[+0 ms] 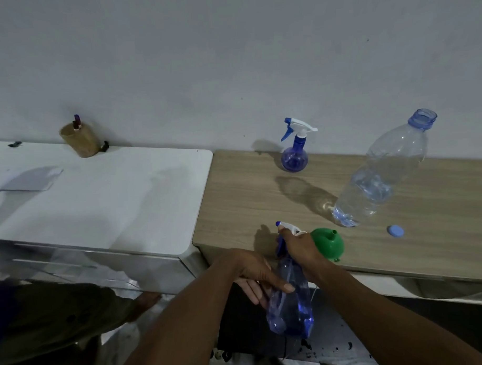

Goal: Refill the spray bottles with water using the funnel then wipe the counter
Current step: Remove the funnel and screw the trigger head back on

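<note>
I hold a blue translucent spray bottle [290, 303] in front of the wooden counter [235, 199], below its front edge. My left hand [251, 272] wraps the bottle's body. My right hand [299, 248] grips its white trigger head at the top. A green funnel [328, 243] lies on its side at the counter's front edge, just right of my right hand. A second, round blue spray bottle [295, 153] stands at the back by the wall. A large clear water bottle [381, 174] stands uncapped, partly filled.
The water bottle's blue cap [395, 230] lies on the counter to the right. A white cabinet top [111, 192] adjoins the counter on the left, with a brown holder [81, 141] of pens and a sheet of paper [24, 180].
</note>
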Tool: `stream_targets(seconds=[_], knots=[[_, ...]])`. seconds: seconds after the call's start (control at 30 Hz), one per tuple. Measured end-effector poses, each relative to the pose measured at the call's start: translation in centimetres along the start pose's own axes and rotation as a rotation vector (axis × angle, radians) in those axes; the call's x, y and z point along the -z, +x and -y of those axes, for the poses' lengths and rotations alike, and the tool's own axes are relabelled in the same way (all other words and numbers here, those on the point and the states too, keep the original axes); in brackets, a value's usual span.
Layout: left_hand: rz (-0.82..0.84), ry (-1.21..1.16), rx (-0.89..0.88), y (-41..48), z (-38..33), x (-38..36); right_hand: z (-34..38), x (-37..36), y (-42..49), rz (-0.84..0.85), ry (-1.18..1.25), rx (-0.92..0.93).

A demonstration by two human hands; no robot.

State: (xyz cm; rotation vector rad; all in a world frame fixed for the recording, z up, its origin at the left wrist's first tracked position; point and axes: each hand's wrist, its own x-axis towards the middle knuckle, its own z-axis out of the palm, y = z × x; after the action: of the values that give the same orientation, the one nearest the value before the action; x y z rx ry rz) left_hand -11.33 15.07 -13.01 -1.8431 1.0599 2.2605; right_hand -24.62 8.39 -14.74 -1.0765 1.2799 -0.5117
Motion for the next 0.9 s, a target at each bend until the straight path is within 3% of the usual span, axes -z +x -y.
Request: stream_targets(seconds=[0.17, 0.3, 0.57, 0.9], knots=[[-0.15, 0.029, -0.075, -0.5, -1.2, 1.5, 2.9, 0.3, 0.2, -0.033, 0.022, 0.026], [-0.314, 0.129, -0.222, -1.8, -3.2, 3.5, 6.9, 0.5, 0.5, 0.036, 0.069, 0.166], [-0.829, 0.194, -0.481, -3.0, -5.7, 8.2, 16.4, 1.1, 2.2, -0.075, -0.662, 0.71], [-1.13, 0.061, -0.576, -2.8, -9.6, 15.7, 24.3, -2.0, 8.1, -0.096, -0.841, 0.864]])
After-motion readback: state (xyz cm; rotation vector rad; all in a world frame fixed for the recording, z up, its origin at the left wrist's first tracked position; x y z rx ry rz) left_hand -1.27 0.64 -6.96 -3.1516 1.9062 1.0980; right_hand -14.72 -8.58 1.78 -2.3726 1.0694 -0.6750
